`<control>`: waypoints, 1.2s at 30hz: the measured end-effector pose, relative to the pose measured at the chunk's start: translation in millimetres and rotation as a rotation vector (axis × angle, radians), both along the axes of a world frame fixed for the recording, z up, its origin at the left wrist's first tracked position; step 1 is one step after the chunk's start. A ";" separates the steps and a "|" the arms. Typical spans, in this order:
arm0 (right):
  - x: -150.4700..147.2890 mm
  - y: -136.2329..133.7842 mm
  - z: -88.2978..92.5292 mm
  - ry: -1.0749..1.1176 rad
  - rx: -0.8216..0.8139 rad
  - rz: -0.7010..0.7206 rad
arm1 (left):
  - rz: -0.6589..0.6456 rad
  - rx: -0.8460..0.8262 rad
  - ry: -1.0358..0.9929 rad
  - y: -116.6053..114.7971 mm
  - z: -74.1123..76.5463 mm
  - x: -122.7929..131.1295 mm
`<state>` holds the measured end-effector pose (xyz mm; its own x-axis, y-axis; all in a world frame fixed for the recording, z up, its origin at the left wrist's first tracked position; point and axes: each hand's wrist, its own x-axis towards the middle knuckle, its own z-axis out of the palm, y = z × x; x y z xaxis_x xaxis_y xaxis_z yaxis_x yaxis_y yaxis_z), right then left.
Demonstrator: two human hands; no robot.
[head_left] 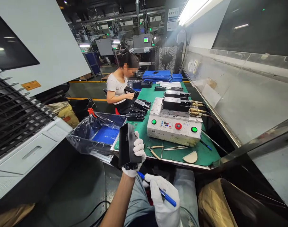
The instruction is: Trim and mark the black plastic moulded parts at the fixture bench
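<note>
A: Left hand (138, 150) and right hand (163, 201)?
B: White knit cloth gloves on both, matt, slightly rough.
A: Black housing (126, 145) in the left?
B: Plastic, matt, smooth.
A: Blue pen (167, 196) in the right?
B: Plastic too, glossy.
A: Fixture (173, 132) on the desk?
B: Scuffed metal top, painted front, satin.
A: Green desk mat (200, 156)?
B: Matt, rubbery-looking.
A: Hose fittings (196, 107)?
B: Brass, shiny.
A: Bag (83, 135) at the desk edge?
B: Thin clear plastic, creased, glossy.
</note>
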<state>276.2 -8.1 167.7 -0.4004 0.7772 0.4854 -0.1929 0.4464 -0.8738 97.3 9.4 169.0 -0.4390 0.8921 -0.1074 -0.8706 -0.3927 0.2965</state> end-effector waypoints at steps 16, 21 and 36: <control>-10.0 -17.3 8.1 0.038 0.114 0.140 | -0.003 0.063 -0.051 -1.6 -20.9 -9.1; 0.2 -15.0 10.9 0.018 0.136 0.134 | 0.016 0.084 -0.089 -16.1 -5.4 4.3; -35.6 89.1 41.1 0.002 -0.161 0.099 | -0.475 0.142 -0.087 -84.8 -90.6 36.7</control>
